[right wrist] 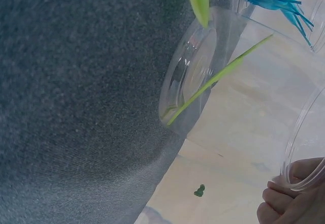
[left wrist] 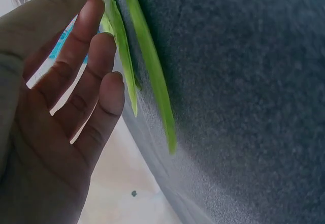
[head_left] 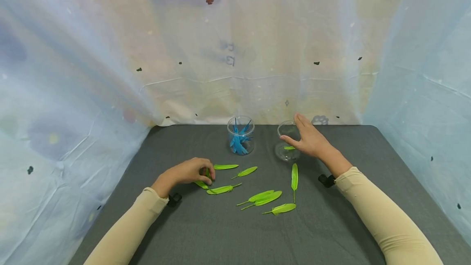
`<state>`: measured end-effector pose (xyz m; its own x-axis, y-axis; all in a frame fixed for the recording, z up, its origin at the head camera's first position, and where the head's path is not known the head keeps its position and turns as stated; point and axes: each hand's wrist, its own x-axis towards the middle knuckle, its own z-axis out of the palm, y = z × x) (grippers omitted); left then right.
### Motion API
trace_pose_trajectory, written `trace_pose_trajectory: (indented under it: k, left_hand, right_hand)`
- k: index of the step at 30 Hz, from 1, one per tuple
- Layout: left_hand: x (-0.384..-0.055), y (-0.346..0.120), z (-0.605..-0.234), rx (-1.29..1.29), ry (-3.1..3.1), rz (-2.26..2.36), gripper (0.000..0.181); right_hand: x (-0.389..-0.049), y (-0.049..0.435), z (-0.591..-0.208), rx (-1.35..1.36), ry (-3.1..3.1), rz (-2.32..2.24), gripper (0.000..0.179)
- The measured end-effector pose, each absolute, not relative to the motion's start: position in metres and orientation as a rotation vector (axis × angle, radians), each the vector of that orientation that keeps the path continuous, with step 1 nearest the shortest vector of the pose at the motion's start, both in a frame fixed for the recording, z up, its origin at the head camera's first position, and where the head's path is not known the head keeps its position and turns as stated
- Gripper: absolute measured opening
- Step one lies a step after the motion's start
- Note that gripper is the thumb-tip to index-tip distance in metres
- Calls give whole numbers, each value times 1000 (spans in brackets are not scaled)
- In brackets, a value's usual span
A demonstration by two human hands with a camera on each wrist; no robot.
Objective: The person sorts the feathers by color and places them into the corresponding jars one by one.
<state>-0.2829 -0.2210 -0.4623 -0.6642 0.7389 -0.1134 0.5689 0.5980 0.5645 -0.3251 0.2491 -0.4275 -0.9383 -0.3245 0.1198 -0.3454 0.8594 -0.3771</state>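
Observation:
In the head view my left hand [head_left: 193, 171] is low over the left-hand green feathers, fingers bent down and thumb beneath. One green feather [left wrist: 122, 46] runs past its fingertips in the left wrist view, beside another feather [left wrist: 152, 66] on the cloth. The thumb and index tips are cut off there, so I cannot tell whether they pinch a feather. My right hand [head_left: 310, 138] holds a clear jar [head_left: 288, 159] near its rim, thumb across the front and fingers at the far side. Inside that upright jar a single green feather [right wrist: 218, 76] leans against the wall.
A second clear jar [head_left: 241, 131] with blue feathers [head_left: 238, 144] stands to the left at the back. Several green feathers lie on the grey cloth [head_left: 206, 228], including an upright-lying feather [head_left: 294, 177] before the right jar. A patterned curtain [head_left: 257, 52] hangs behind and at both sides.

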Motion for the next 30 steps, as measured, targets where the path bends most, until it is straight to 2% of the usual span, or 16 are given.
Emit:
trace_pose_trajectory:
  k: [22, 30]
  left_hand:
    - [-286, -215, -465, 1042, 2488, 586, 5]
    - [-286, -215, -465, 1050, 2491, 551, 9]
  right_hand:
    - [-325, 249, -428, 535, -2976, 621, 112]
    - [-325, 250, -427, 541, -2973, 628, 112]
